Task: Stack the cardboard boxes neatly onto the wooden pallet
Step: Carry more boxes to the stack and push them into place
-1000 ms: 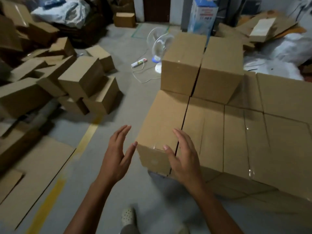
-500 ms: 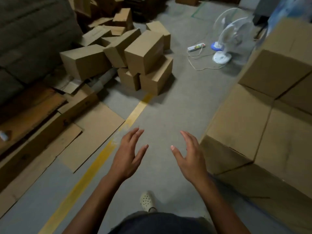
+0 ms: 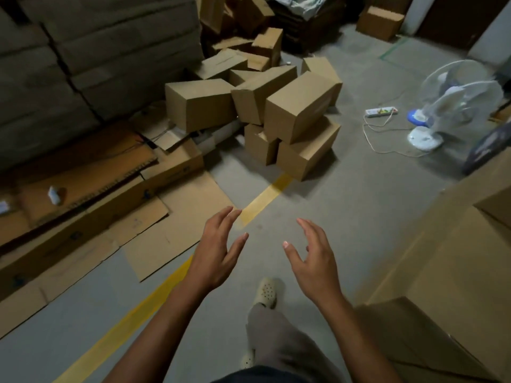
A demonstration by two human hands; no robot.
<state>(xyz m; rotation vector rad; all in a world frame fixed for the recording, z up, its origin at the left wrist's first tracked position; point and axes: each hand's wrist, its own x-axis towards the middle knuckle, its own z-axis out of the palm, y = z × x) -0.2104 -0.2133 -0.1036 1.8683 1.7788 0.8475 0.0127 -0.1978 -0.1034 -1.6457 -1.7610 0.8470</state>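
Note:
A loose heap of brown cardboard boxes point(image 3: 298, 106) lies on the grey floor ahead, some tilted on one another. The stacked boxes point(image 3: 459, 261) fill the right edge of the view; the pallet under them is hidden. My left hand point(image 3: 218, 250) and my right hand point(image 3: 312, 261) are held out in front of me above the floor, palms facing each other, fingers spread and relaxed, holding nothing. Both are well short of the heap.
Flattened cardboard sheets point(image 3: 116, 217) cover the floor on the left below a tall wall of boxes point(image 3: 83, 64). A yellow floor line point(image 3: 138, 316) runs diagonally. A white fan point(image 3: 453, 106) and a power strip point(image 3: 381, 111) with its cord lie at right. My shoe point(image 3: 265, 293) steps forward.
My hands left the stacked box on the right and now hang free. The view has swung left from the stack toward the loose heap, which is nearer now.

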